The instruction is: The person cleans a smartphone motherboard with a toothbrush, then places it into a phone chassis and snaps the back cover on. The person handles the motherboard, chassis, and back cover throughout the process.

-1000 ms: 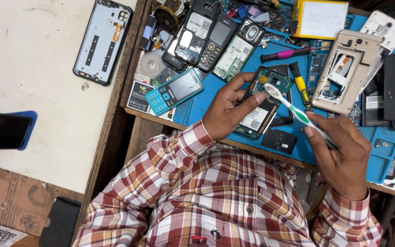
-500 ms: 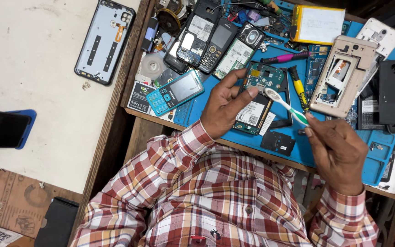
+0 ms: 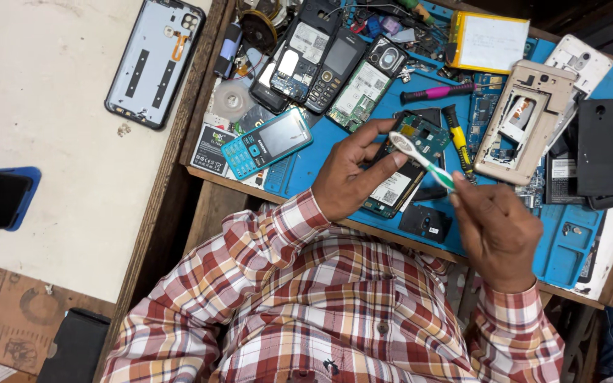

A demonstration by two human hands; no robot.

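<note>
Circuit board [image 3: 407,164], green, lies on blue mat [image 3: 306,167] near front edge of surface, tilted. Your left hand [image 3: 352,174] pinches board's left side, thumb and fingers closed on it. Toothbrush [image 3: 420,157], white and green, head over board's upper part; your right hand [image 3: 494,230] curled tight round its handle. Yellow-handled screwdriver [image 3: 457,138] just beside board, right. Pink-handled screwdriver [image 3: 438,92] beyond. Teal keypad phone [image 3: 267,142] left of your left hand. Gold phone frame [image 3: 526,120] toward right edge.
</note>
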